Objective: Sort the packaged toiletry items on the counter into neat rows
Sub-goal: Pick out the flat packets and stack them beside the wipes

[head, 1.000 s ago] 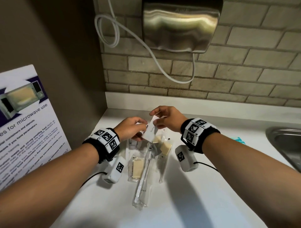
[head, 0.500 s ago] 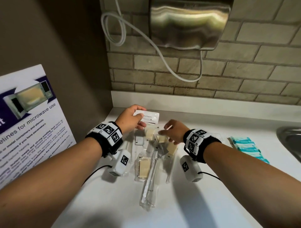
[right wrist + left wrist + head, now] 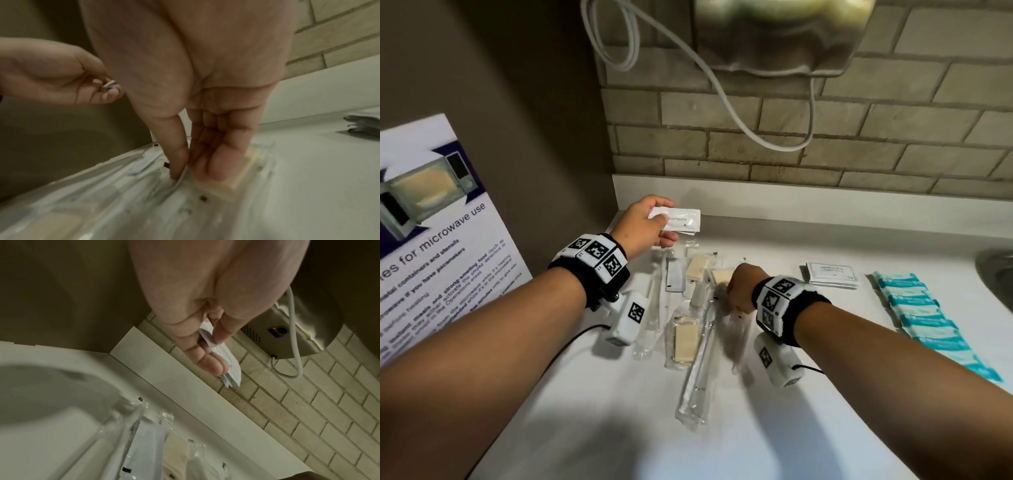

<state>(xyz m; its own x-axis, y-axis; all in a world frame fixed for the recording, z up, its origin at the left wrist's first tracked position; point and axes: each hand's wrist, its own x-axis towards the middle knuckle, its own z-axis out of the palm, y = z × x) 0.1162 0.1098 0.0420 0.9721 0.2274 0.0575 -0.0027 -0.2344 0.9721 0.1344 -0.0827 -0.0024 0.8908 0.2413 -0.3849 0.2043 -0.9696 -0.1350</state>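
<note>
Left hand [image 3: 642,226] is pinching a small stack of white toothpaste sachets [image 3: 681,219] between thumb and fingers, holding them lifted above the back left corner of the white counter [image 3: 808,394]. Right hand [image 3: 741,286] is reaching down into the jumble of clear-wrapped items at centre; in the right wrist view its thumb and fingers [image 3: 207,164] are closing on the edge of a clear wrapper beside a cream soap bar [image 3: 242,175]. A wrapped toothbrush [image 3: 698,370] is lying in the pile. White sachets [image 3: 832,274] are sitting stacked to the right, with teal packets [image 3: 928,322] in a row beyond, well apart from the pile.
</note>
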